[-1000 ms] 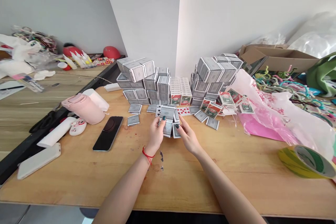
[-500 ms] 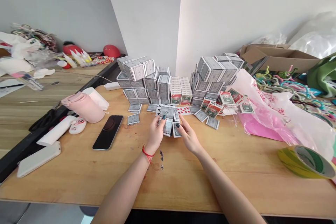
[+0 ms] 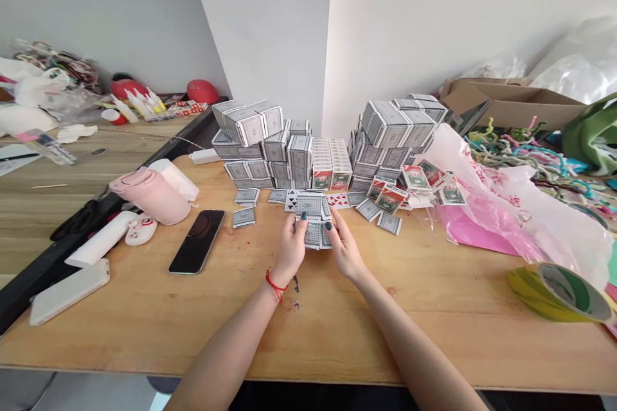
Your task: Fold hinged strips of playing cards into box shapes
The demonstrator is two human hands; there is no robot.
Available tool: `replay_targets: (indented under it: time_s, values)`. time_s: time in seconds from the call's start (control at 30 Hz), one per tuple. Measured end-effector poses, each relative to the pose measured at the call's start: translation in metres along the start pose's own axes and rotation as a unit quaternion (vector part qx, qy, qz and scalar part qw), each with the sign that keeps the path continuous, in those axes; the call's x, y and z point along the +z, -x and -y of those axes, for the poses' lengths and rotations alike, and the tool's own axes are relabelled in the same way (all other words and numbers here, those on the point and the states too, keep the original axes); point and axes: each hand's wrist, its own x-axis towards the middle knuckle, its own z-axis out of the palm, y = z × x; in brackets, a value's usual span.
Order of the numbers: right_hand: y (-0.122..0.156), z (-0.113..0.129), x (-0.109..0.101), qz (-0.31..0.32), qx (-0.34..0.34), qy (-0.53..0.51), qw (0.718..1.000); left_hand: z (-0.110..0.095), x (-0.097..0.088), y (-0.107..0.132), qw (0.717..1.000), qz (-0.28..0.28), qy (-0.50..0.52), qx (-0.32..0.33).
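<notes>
At the middle of the wooden table (image 3: 332,334), just on the near side of a row of loose cards (image 3: 306,204), the left hand (image 3: 292,244) and right hand (image 3: 347,253) grasp the small group of patterned cards (image 3: 313,236) between them, thumbs on top, the fingers underneath mostly hidden. A seam shows between the card backs, so light, even pressure from left and right seems best, with edges squared before pressing; too hard a pinch could bow the cards or slide them out of line
</notes>
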Motion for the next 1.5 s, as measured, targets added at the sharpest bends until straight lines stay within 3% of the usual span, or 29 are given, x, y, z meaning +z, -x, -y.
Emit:
replay_targets:
  time_s: [0.57, 0.87, 1.5]
  values:
    - [-0.0011, 0.0043, -0.0026, 0.003, -0.022, 0.004, 1.000, 0.0035, 0.0020, 0.0033, 1.000, 0.003, 0.009, -0.006]
    - [-0.0005, 0.0066, -0.0023, 0.007, -0.036, -0.001, 0.999, -0.0006, 0.0006, -0.0003, 0.997, 0.036, 0.063, -0.009]
    - [0.0006, 0.0075, -0.0039, -0.004, -0.014, 0.026, 1.000, -0.0008, -0.0014, -0.0025, 0.995, 0.047, 0.083, -0.028]
